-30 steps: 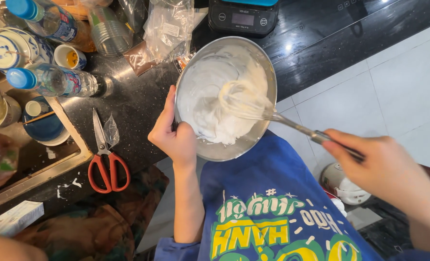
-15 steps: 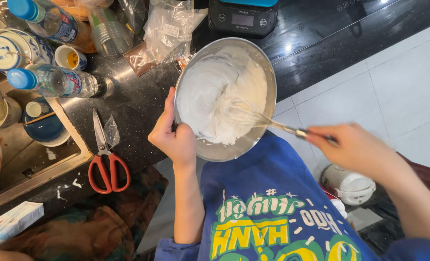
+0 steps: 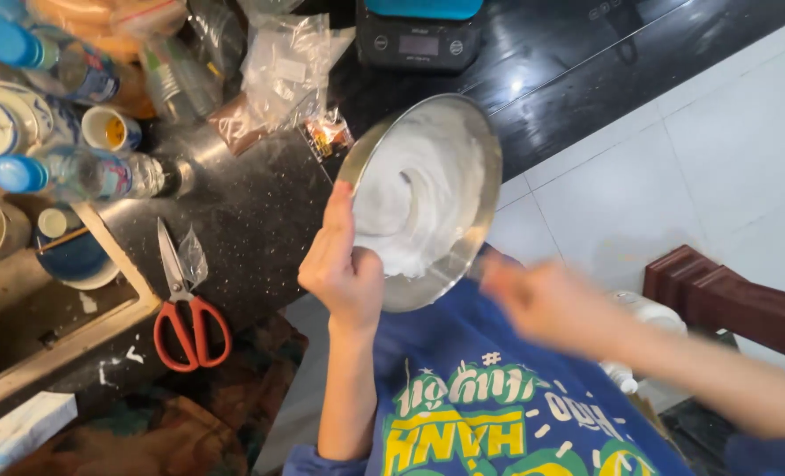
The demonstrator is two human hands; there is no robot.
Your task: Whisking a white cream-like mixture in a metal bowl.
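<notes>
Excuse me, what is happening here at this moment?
A person tilts a metal bowl of white whipped cream, gripping its rim with the left hand. The right hand is blurred beside the bowl's lower edge; whether it holds anything cannot be told. Red-handled scissors lie on the dark counter nearby.

White cream (image 3: pixel 410 198) is seen in a silver bowl (image 3: pixel 485 176). The worktop (image 3: pixel 260 220) is speckled black, the scissors (image 3: pixel 185 308) are red-handled, the bottle caps (image 3: pixel 13 172) are blue, and the sweater (image 3: pixel 489 405) is blue with green and yellow lettering.
</notes>
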